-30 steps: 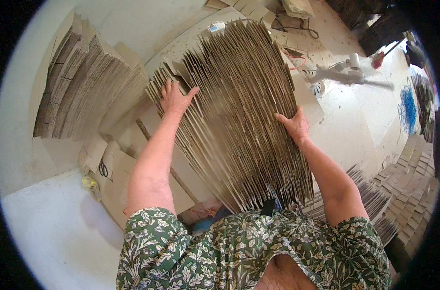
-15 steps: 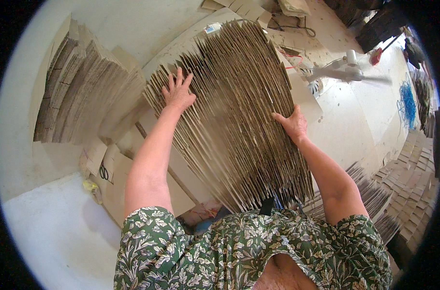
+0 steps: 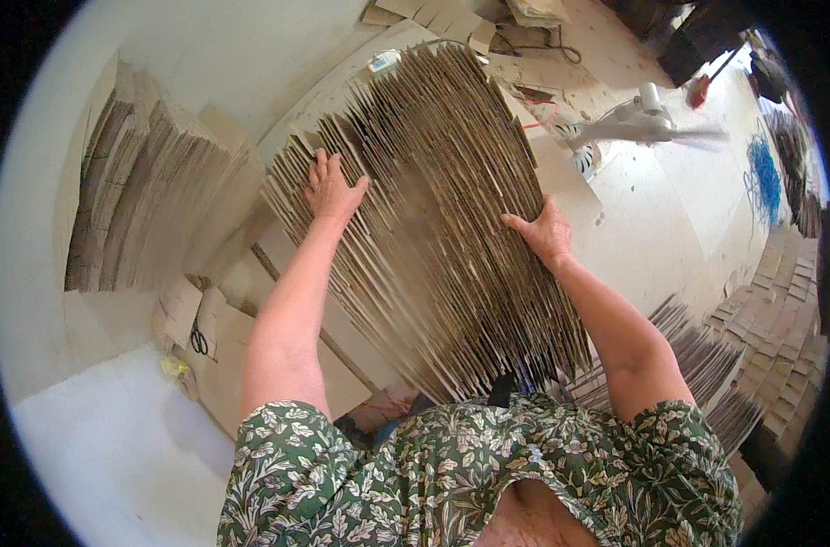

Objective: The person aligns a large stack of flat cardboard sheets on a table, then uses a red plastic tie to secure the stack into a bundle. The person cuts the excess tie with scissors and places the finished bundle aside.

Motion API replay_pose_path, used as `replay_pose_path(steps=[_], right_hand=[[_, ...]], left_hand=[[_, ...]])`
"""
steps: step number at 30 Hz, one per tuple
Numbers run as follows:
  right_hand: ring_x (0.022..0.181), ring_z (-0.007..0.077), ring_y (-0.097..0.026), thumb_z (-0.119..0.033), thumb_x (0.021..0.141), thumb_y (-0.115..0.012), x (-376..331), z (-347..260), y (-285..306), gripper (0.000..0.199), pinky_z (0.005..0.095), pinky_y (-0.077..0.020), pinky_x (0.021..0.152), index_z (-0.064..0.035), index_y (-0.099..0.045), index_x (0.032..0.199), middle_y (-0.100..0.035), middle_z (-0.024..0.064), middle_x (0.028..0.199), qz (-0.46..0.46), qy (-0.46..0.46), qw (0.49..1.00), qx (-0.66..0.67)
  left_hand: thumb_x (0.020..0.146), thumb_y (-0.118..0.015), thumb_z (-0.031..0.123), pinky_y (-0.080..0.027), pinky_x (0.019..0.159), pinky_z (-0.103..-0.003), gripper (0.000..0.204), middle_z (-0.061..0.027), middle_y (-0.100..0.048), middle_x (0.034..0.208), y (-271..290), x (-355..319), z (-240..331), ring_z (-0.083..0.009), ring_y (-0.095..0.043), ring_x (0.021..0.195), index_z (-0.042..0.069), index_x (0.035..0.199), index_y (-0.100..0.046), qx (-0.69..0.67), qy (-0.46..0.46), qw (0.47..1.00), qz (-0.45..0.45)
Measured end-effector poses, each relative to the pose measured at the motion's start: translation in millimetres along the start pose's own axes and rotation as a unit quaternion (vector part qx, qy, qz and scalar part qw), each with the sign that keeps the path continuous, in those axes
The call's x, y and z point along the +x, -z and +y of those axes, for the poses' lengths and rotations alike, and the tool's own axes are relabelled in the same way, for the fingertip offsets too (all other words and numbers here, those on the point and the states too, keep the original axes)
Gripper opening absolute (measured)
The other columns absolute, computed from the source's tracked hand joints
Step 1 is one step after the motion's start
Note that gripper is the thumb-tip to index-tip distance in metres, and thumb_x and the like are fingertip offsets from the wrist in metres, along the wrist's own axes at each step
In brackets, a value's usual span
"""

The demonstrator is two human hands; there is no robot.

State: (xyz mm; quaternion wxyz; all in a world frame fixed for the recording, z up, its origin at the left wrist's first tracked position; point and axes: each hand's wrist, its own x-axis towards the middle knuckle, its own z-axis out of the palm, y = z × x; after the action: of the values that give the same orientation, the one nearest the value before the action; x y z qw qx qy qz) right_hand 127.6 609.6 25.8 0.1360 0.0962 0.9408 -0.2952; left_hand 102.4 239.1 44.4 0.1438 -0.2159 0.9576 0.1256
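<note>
A large bundle of thin brown cardboard sheets (image 3: 451, 155) stands on edge in front of me, its many edges facing up and fanned slightly. My left hand (image 3: 335, 190) rests on the sheet edges at the bundle's left side, fingers apart. At the right side, my right hand (image 3: 546, 235) lies against the outermost sheets, its thumb stretched over the top edges. Its other fingers are partly hidden along the side. The near end of the bundle reaches close to my body.
Another tall stack of cardboard (image 3: 141, 182) leans by the wall at left. Black-handled scissors (image 3: 199, 340) lie on cardboard below it. A white fan (image 3: 638, 123) stands beyond the right side. Blue string (image 3: 763, 178) lies farther right, above more cardboard stacks (image 3: 771, 337).
The view has shifted slightly. My left hand's fingers are a little more bent on the edges; my right hand stays at the bundle's right side.
</note>
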Motion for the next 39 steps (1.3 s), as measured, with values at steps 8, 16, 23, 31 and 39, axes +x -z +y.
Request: replay_pose_path(steps=[8,16,23,31,39], right_hand=[[0.106,0.0367,-0.06,-0.06,0.064,-0.079,2.9,-4.5,4.2,0.094,0.0436,-0.0462,0.093,0.0013,-0.047,0.128,-0.064,0.0228,0.112,-0.048,-0.03,0.998,-0.021],[0.098,0.0377,-0.062,-0.059,0.064,-0.079,1.7,-2.6,5.1,0.08,0.0445,-0.048,0.086,-0.0005,-0.052,0.112,-0.065,0.0214,0.101,-0.02,-0.01,1.0,-0.013],[0.096,0.0378,-0.062,-0.059,0.063,-0.079,0.5,-2.0,5.5,0.078,0.045,-0.0478,0.085,-0.0005,-0.053,0.108,-0.065,0.0207,0.098,-0.02,-0.004,1.0,0.024],[0.098,0.0384,-0.061,-0.056,0.063,-0.08,2.3,2.9,-0.2,0.078,0.0453,-0.0479,0.085,0.0001,-0.052,0.109,-0.065,0.0213,0.1,-0.007,0.008,1.0,0.02],[0.099,0.0391,-0.061,-0.055,0.064,-0.081,1.3,1.7,-1.2,0.08,0.046,-0.0477,0.087,0.0003,-0.052,0.114,-0.065,0.0219,0.102,-0.013,0.012,1.0,0.013]], left_hand=[[0.085,-0.057,0.032,-0.012,0.115,-0.058,0.072,-0.0031,-0.001,0.161,12.6,7.8,17.4,-0.0321,-0.003,0.147,0.027,0.15,-0.027,0.11,-0.059,0.991,-0.054],[0.087,-0.059,0.05,-0.016,0.114,-0.06,0.07,-0.0082,-0.016,0.158,7.7,11.4,29.8,-0.0322,-0.01,0.146,0.017,0.145,-0.037,0.014,-0.009,1.0,0.003],[0.086,-0.062,0.041,-0.013,0.115,-0.057,0.07,-0.0088,-0.006,0.159,4.6,15.1,29.0,-0.0331,-0.007,0.146,0.019,0.146,-0.032,0.003,-0.02,1.0,-0.004],[0.082,-0.061,0.027,-0.008,0.116,-0.057,0.08,-0.0013,0.003,0.161,25.6,22.7,54.1,-0.0303,0.002,0.148,0.029,0.152,-0.023,0.071,-0.027,0.993,-0.086],[0.085,-0.051,0.067,-0.011,0.113,-0.063,0.082,-0.0052,-0.006,0.16,11.4,22.9,43.9,-0.0331,-0.005,0.147,0.024,0.15,-0.028,0.006,0.002,0.999,-0.038]])
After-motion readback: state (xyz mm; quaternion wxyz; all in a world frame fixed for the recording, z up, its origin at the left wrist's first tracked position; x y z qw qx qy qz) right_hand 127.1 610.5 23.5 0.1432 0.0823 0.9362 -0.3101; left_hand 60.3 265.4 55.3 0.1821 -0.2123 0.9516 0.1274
